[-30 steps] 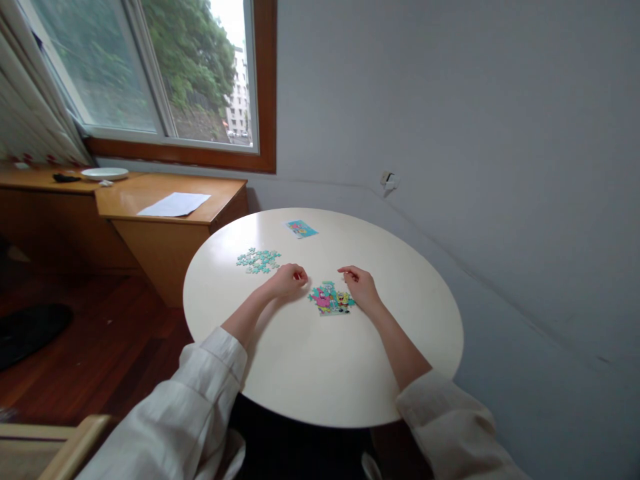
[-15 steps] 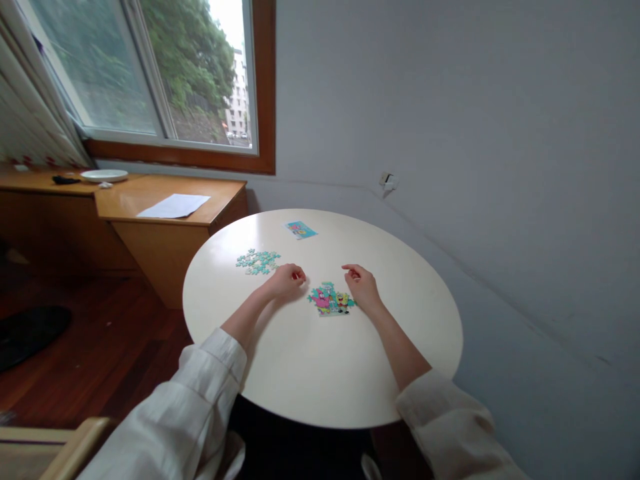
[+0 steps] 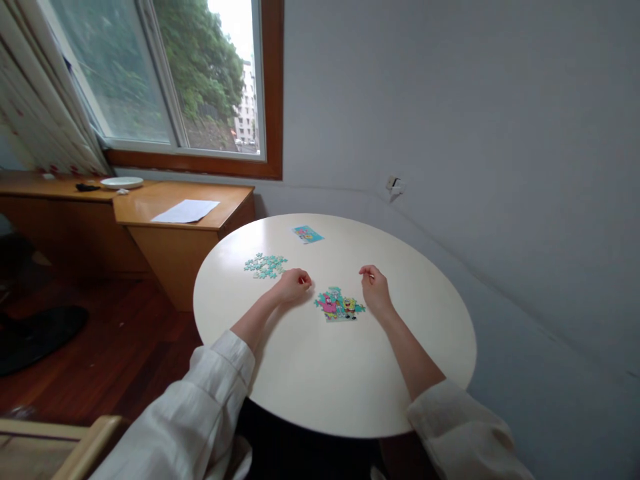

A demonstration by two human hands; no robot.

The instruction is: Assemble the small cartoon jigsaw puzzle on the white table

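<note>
A partly joined jigsaw puzzle [image 3: 340,307] with pink and yellow cartoon figures lies on the round white table [image 3: 320,387]. My left hand [image 3: 295,285] is just up and left of it, fingers curled in a pinch; whatever is between the fingertips is too small to make out. On the puzzle's upper right side is my right hand [image 3: 376,288], its fingers bent in toward the thumb, and I cannot make out anything in them. Loose puzzle pieces [image 3: 266,265], mostly teal, are spread beyond my left hand.
Toward the table's far edge lies a small blue picture card [image 3: 307,234]. A wooden desk [image 3: 235,200] at the left bears a sheet of paper [image 3: 186,211] and a white plate [image 3: 122,183]. Part of a wooden chair [image 3: 95,447] shows at lower left.
My right hand has moved slightly right, off the puzzle's edge, and its index finger has curled in. My left hand keeps its pinch near the same spot. The view has shifted a little left.
</note>
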